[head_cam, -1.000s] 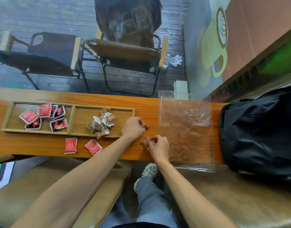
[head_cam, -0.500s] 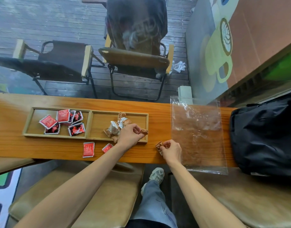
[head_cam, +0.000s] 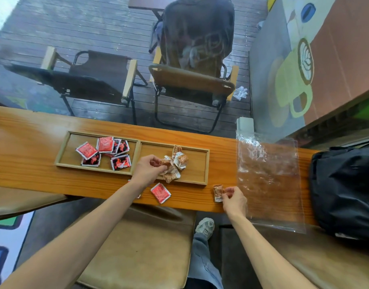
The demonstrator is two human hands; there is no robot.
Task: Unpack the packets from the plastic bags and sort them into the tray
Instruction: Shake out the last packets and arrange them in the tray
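Over the tray's right compartment [head_cam: 197, 163], the left hand [head_cam: 147, 171] pinches a brown packet [head_cam: 163, 163], sorting underway; beside it, the right hand [head_cam: 233, 198] pinches another packet [head_cam: 218, 191], likely next.

On the wooden worktop [head_cam: 33, 163], the left hand [head_cam: 148, 171] reaches over the two-compartment tray [head_cam: 137, 157], its fingers [head_cam: 156, 163] pinching a brown packet [head_cam: 164, 163] at the pile of brown packets [head_cam: 176, 163] in the right compartment, while red packets [head_cam: 105, 152] fill the left one. The right hand [head_cam: 234, 200] pinches another brown packet [head_cam: 218, 192] on the worktop just beside the flat clear plastic bag [head_cam: 269, 180]. A loose red packet [head_cam: 160, 192] lies near the tray's front edge.
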